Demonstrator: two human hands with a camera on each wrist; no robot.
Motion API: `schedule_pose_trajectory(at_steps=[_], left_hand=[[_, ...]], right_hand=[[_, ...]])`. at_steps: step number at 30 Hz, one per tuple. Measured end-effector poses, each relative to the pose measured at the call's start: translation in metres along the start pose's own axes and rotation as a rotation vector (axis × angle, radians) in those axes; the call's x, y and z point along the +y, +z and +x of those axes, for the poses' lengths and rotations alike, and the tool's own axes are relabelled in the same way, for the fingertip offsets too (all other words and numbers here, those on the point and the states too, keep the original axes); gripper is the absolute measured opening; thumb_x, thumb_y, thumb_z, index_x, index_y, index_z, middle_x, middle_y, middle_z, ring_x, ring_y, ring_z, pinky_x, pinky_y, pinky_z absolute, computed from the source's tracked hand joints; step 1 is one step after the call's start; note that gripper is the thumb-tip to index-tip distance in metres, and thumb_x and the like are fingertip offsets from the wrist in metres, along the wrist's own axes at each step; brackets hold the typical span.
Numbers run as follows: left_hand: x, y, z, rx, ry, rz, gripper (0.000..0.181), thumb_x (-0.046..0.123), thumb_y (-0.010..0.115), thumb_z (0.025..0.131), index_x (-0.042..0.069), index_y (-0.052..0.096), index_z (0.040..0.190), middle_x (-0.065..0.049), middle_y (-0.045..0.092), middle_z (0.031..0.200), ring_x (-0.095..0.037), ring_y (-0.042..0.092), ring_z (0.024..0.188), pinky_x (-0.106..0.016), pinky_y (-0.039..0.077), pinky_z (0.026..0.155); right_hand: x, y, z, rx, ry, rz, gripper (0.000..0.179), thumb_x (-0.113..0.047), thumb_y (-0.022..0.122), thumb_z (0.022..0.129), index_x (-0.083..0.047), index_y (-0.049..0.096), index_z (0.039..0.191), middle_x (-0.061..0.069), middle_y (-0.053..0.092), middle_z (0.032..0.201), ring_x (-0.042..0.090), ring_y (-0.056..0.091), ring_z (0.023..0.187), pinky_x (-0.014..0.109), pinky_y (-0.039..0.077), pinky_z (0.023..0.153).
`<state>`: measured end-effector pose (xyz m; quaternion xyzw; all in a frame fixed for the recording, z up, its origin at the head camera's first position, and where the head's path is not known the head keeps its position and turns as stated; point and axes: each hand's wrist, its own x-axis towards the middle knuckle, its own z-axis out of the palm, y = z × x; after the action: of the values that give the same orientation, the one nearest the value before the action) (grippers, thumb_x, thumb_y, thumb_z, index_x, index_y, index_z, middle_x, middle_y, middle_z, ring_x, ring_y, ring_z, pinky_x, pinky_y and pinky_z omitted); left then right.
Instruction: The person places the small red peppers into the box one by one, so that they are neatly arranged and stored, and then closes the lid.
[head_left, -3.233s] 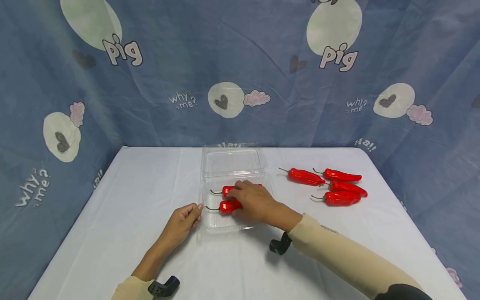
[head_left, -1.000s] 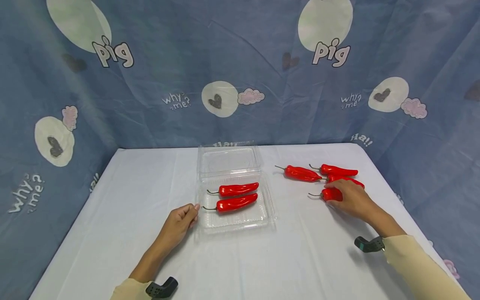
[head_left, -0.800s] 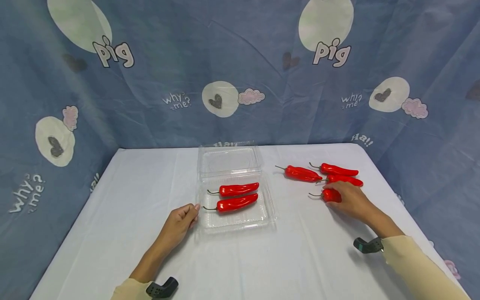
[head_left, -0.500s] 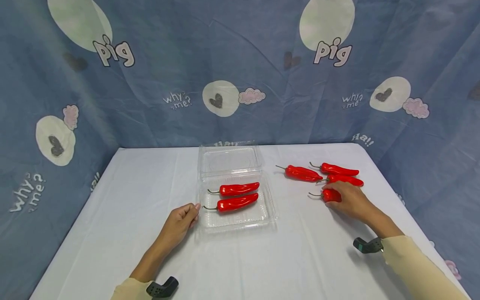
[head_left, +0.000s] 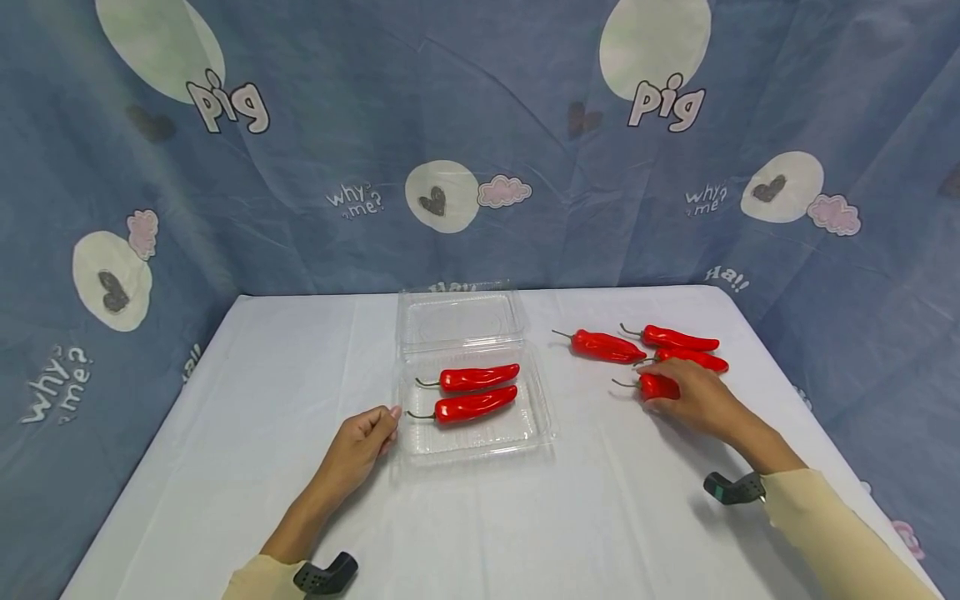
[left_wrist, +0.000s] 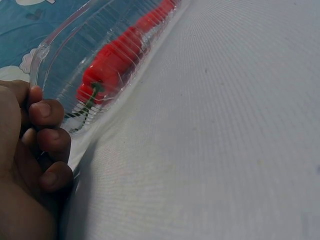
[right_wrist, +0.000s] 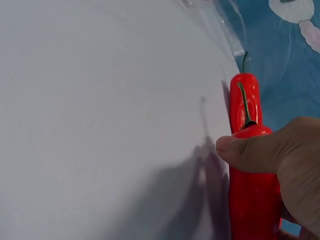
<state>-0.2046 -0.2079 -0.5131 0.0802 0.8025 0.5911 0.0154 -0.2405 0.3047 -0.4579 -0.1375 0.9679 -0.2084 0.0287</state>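
Head view: left of centre, the left hand (head_left: 358, 450) pinches the left edge of a clear, ribbed plastic clamshell container (head_left: 468, 442) between thumb and forefinger, the other fingers curled under. Its clear lid (head_left: 461, 323) stands open towards the top of the frame. Inside the container, at the centre, two glossy red long peppers (head_left: 476, 405) with thin green stems lie side by side, stems to the left.

On the right of the frame, the right hand (head_left: 693, 398) grips one glossy red pepper with a curved green stem (head_left: 658, 387), thumb on the near side; whether that pepper touches the white cloth (head_left: 585, 517) I cannot tell. Just above it lie three more shiny red peppers (head_left: 606, 347), one of them partly behind the hand. Blue printed fabric (head_left: 540, 250) fills the upper frame.
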Motion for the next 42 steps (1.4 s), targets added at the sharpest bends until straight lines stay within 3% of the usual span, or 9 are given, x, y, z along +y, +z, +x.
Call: schedule_pose_trajectory(at_steps=[4, 15, 27, 42], left_hand=[[0.0, 0.0, 0.0, 0.002, 0.001, -0.003, 0.042, 0.031, 0.055, 0.105, 0.005, 0.054, 0.072, 0.002, 0.045, 0.059, -0.007, 0.039, 0.054, -0.026, 0.034, 0.05], [0.001, 0.0, 0.0, 0.005, 0.0, -0.007, 0.042, 0.028, 0.056, 0.105, 0.004, 0.053, 0.072, 0.002, 0.045, 0.059, -0.007, 0.039, 0.055, -0.025, 0.033, 0.05], [0.002, 0.0, 0.0, 0.004, -0.006, -0.011, 0.041, 0.024, 0.055, 0.106, -0.001, 0.054, 0.073, 0.002, 0.045, 0.06, -0.007, 0.039, 0.055, -0.024, 0.033, 0.05], [0.002, 0.001, 0.0, 0.01, -0.013, -0.017, 0.04, 0.023, 0.055, 0.106, 0.001, 0.053, 0.073, 0.002, 0.044, 0.062, -0.007, 0.039, 0.055, -0.023, 0.033, 0.051]], right_hand=[[-0.006, -0.001, 0.002, -0.008, 0.013, 0.02, 0.066, -0.019, 0.089, 0.077, -0.014, 0.062, 0.137, 0.019, 0.057, 0.136, 0.042, 0.046, 0.129, 0.062, 0.047, 0.095], [-0.024, -0.003, 0.009, -0.012, -0.059, 0.086, 0.059, -0.012, 0.085, 0.081, -0.011, 0.063, 0.135, 0.013, 0.062, 0.131, 0.036, 0.052, 0.124, 0.059, 0.046, 0.099], [-0.053, -0.003, 0.016, -0.028, -0.062, 0.115, 0.058, -0.012, 0.085, 0.081, -0.014, 0.063, 0.135, 0.01, 0.061, 0.132, 0.033, 0.053, 0.123, 0.055, 0.048, 0.098], [-0.092, -0.002, 0.024, -0.047, -0.144, 0.111, 0.061, -0.017, 0.085, 0.082, -0.021, 0.062, 0.138, 0.005, 0.059, 0.139, 0.03, 0.051, 0.13, 0.052, 0.047, 0.102]])
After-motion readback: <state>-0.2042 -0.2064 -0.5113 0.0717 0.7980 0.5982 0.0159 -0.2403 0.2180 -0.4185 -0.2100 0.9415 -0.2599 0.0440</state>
